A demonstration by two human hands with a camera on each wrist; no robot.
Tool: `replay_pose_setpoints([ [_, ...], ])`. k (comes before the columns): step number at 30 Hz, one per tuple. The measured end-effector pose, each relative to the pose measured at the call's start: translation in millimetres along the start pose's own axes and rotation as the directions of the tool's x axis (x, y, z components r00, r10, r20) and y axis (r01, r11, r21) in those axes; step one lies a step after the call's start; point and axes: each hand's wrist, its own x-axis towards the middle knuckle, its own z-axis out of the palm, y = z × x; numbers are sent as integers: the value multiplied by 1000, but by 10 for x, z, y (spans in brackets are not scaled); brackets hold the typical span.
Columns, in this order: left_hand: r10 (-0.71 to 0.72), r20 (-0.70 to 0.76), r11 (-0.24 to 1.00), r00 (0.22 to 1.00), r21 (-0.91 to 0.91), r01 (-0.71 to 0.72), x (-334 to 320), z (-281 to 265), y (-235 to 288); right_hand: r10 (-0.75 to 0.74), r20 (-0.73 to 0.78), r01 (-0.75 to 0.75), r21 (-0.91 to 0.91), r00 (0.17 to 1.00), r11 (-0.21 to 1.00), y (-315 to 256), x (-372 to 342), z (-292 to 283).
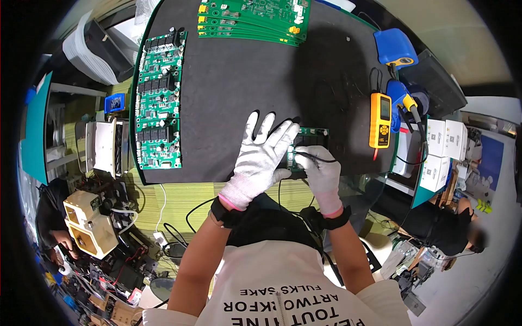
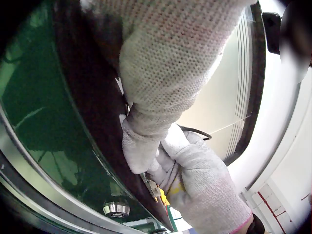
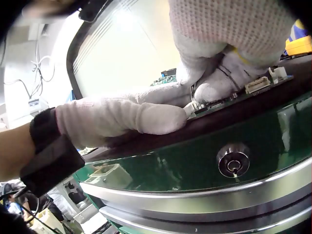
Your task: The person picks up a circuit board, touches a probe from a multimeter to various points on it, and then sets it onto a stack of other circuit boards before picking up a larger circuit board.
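A small green circuit board (image 1: 315, 132) with dark components lies near the front edge of the black mat, partly covered by both hands. My gloved left hand (image 1: 258, 160) rests to its left, fingers straight and spread, the thumb (image 3: 163, 119) right at the board's near edge. On the right, my gloved right hand (image 1: 324, 176) pinches slim black tweezers (image 1: 328, 160), their tip pointing left over the board. White connectors (image 3: 258, 85) line the board's edge in the right wrist view. The curled right fingers hide much of the board there.
Several finished-looking green boards (image 1: 159, 100) line the mat's left side. A stack of larger green boards (image 1: 255, 22) lies at the back. A yellow meter (image 1: 380, 120), a blue soldering station (image 1: 395, 48) and a corded iron holder (image 1: 399, 98) stand at right.
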Motion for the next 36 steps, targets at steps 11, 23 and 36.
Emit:
replay_pose_setpoints([
  [11, -1, -1, 999, 1000, 39, 1, -18, 14, -9, -73, 26, 76, -169, 997, 983, -52, 36, 14],
  [23, 11, -99, 997, 995, 79, -3, -38, 156, -67, -464, 223, 511, -478, 857, 714, -163, 222, -167],
  [36, -10, -30, 985, 1000, 171, 15, -17, 177, -86, -407, 292, 490, -329, 866, 807, -102, 370, -190],
])
